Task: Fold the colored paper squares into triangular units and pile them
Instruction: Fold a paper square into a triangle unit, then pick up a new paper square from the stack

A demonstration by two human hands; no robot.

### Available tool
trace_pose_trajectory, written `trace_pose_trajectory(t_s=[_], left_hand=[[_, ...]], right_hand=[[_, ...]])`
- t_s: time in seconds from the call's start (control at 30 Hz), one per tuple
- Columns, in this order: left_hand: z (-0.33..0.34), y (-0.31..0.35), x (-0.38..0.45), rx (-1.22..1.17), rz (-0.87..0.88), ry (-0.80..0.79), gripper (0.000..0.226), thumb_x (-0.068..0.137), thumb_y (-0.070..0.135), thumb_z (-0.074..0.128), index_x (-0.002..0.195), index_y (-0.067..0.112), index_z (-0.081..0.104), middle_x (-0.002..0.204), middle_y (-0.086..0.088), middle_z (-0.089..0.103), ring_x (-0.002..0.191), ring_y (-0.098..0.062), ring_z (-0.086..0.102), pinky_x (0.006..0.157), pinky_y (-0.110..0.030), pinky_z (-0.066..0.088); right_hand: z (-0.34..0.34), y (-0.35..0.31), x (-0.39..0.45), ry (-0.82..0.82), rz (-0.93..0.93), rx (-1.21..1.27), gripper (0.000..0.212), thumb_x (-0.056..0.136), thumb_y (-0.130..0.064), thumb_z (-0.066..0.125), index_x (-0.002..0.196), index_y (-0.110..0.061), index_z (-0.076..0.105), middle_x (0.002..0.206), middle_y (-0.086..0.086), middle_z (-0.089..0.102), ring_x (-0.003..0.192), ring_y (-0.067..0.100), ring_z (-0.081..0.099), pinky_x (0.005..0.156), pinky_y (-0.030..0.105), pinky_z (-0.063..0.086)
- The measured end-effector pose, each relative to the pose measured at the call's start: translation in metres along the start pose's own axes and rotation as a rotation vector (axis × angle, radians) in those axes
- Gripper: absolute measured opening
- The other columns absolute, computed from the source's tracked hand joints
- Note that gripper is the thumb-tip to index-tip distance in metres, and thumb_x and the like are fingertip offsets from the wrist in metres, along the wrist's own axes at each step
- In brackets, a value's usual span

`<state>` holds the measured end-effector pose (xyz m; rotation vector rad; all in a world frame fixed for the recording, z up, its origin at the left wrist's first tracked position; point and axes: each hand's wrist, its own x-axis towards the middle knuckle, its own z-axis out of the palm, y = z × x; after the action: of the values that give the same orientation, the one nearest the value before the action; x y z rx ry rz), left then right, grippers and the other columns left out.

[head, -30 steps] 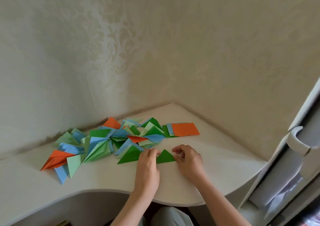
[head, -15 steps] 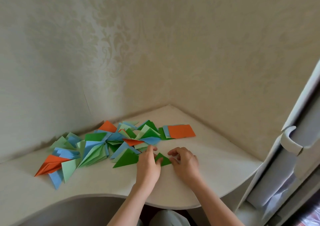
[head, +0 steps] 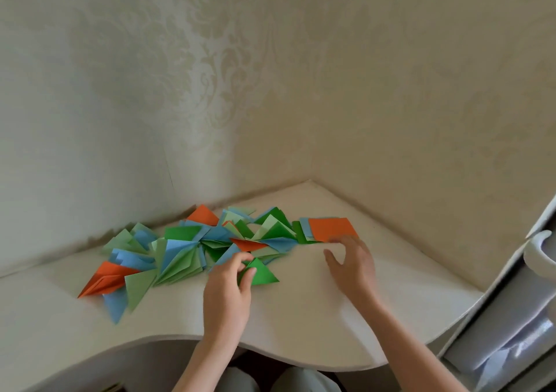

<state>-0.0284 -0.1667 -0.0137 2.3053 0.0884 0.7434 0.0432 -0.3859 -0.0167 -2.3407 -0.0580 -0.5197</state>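
Observation:
A folded dark green triangular unit [head: 262,274] lies on the white desk [head: 301,316] at the near edge of the pile. My left hand [head: 228,289] pinches its left corner between thumb and fingers. A spread pile of folded units [head: 180,253] in green, light green, blue and orange stretches to the left along the wall. A small stack of flat squares, with an orange square [head: 331,229] on top, lies at the back right. My right hand [head: 352,262] hovers with spread fingers just in front of that stack, its fingertips at the orange square's near edge.
The desk sits in a wall corner and has a curved front edge [head: 270,352]. A white cabinet with a handle [head: 538,250] stands close on the right. My knees show under the desk edge.
My right hand let go of the green triangle and moved right and back toward the orange square. My left hand keeps the triangle, now folded smaller, beside the pile.

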Motion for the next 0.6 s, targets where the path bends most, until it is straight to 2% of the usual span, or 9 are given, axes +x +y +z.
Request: trace_pose_trajectory(t_s=[0.07,0.13,0.33,0.43,0.6], left_hand=[[-0.003,-0.008,0.003,0.054,0.015,0.010,0.018,0.083,0.012,0.071,0.098,0.018,0.067,0.074,0.010,0.056,0.069,-0.015,0.053,0.059,-0.026,0.040],[-0.001,-0.013,0.009,0.079,0.031,0.004,0.020,0.081,0.008,0.073,0.099,0.015,0.068,0.076,0.007,0.061,0.069,-0.017,0.055,0.060,-0.030,0.046],[0.017,-0.021,0.023,0.117,0.076,-0.021,0.022,0.081,0.004,0.070,0.100,0.013,0.067,0.090,0.002,0.067,0.078,-0.021,0.057,0.070,-0.038,0.050],[0.022,-0.023,0.025,0.178,0.101,-0.037,0.025,0.076,0.001,0.073,0.097,0.012,0.066,0.091,-0.002,0.064,0.081,-0.024,0.057,0.071,-0.040,0.050],[0.022,-0.023,0.027,0.228,0.118,-0.013,0.023,0.073,0.002,0.075,0.090,0.016,0.067,0.091,0.002,0.063,0.083,-0.024,0.057,0.072,-0.036,0.046]], right_hand=[[0.003,-0.003,0.012,-0.048,-0.016,-0.087,0.031,0.085,-0.018,0.065,0.116,-0.014,0.062,0.120,0.002,0.060,0.110,0.023,0.056,0.095,0.037,0.043],[0.008,-0.003,0.022,-0.106,-0.019,-0.166,0.036,0.088,-0.022,0.062,0.123,-0.014,0.058,0.127,0.003,0.057,0.113,0.025,0.055,0.098,0.037,0.041],[0.020,0.007,0.040,-0.166,0.044,-0.332,0.037,0.092,-0.037,0.051,0.128,-0.026,0.051,0.126,-0.004,0.059,0.113,0.020,0.056,0.097,0.033,0.033],[0.025,0.013,0.042,-0.135,0.038,-0.348,0.033,0.092,-0.039,0.051,0.122,-0.029,0.057,0.121,-0.004,0.061,0.110,0.019,0.056,0.094,0.034,0.032],[0.032,0.010,0.039,-0.023,-0.027,-0.492,0.024,0.092,-0.045,0.049,0.098,-0.031,0.067,0.104,-0.009,0.067,0.100,0.016,0.059,0.087,0.034,0.031]])
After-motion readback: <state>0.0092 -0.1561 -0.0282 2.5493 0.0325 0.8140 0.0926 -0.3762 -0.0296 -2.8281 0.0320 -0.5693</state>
